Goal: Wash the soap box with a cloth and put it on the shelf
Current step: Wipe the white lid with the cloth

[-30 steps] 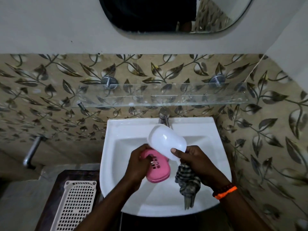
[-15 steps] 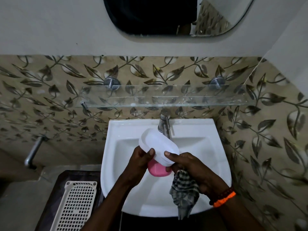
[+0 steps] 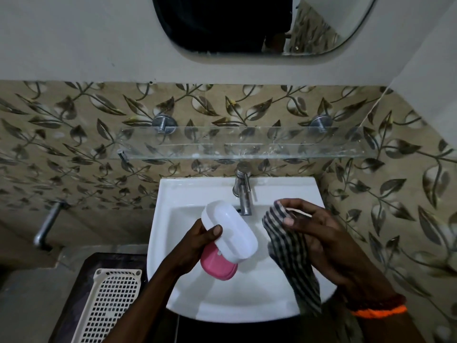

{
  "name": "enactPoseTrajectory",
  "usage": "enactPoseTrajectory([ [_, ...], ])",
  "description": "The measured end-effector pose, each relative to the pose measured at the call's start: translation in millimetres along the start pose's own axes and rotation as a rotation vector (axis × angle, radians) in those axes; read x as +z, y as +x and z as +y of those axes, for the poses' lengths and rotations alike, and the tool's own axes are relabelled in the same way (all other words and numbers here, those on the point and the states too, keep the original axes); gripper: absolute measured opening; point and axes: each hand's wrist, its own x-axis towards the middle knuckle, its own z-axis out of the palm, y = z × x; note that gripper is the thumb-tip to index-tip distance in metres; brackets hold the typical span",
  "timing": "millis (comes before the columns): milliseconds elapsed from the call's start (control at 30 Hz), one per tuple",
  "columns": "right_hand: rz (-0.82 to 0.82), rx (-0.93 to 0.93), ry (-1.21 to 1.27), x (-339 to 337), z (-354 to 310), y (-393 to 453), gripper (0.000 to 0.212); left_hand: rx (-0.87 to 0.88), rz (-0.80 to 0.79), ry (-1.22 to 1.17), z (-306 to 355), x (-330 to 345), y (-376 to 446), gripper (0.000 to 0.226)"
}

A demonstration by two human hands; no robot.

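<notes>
Now — left hand [image 3: 195, 246] fingers grip soap box [image 3: 228, 240] over sink [image 3: 195, 191] | right hand [image 3: 319, 233] fingers pinch cloth [image 3: 289, 253]

I see the soap box as two plastic parts over the white basin: a white, rounded oblong lid [image 3: 230, 233], tilted, sitting partly over a pink oval base [image 3: 217, 267] beneath it; my left hand [image 3: 197, 246] grips both; the dark-and-white checked cloth [image 3: 289, 253] hangs from my right hand [image 3: 319, 233]; the clear glass wall shelf [image 3: 247, 144] sits above the tap.
</notes>
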Motion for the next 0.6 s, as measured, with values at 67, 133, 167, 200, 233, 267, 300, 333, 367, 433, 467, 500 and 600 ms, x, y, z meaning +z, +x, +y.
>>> enactPoseTrajectory([
  [67, 0.000, -0.110, -0.089, 17, 2, 5, 0.044, -0.028, -0.035, 0.030, -2, 5, -1, 0.076],
  [133, 0.051, -0.168, -0.296, 34, 14, 12, 0.035, -0.010, -0.089, 0.089, 0, 13, -2, 0.060],
  [167, 0.074, -0.174, -0.398, 40, 23, 15, 0.033, -0.004, -0.099, 0.115, 3, 18, -2, 0.056],
  [200, 0.079, -0.173, -0.494, 45, 30, 16, 0.033, -0.004, -0.072, 0.137, 5, 23, -2, 0.059],
  [233, 0.066, -0.177, -0.571, 48, 37, 17, 0.032, -0.024, -0.028, 0.136, 6, 25, -2, 0.069],
  [267, 0.040, -0.192, -0.629, 50, 42, 17, 0.032, -0.046, 0.007, 0.113, 4, 26, -2, 0.079],
  [300, 0.006, -0.218, -0.679, 52, 44, 16, 0.033, -0.057, 0.026, 0.090, 2, 26, -2, 0.085],
  [333, -0.016, -0.259, -0.740, 56, 44, 14, 0.033, -0.066, 0.037, 0.076, 1, 26, -3, 0.085],
  [367, -0.017, -0.317, -0.811, 59, 44, 13, 0.034, -0.074, 0.047, 0.065, 0, 27, -3, 0.081],
  [433, 0.028, -0.480, -0.954, 66, 45, 11, 0.034, -0.086, 0.067, 0.038, -2, 28, -2, 0.068],
  [467, 0.058, -0.544, -1.036, 71, 46, 11, 0.034, -0.087, 0.075, 0.028, -2, 29, -1, 0.063],
  [500, 0.086, -0.570, -1.129, 75, 47, 12, 0.036, -0.085, 0.072, 0.029, -1, 30, -1, 0.060],
  [600, 0.147, -0.504, -1.301, 83, 50, 13, 0.043, -0.100, 0.063, 0.109, -3, 29, 1, 0.074],
])
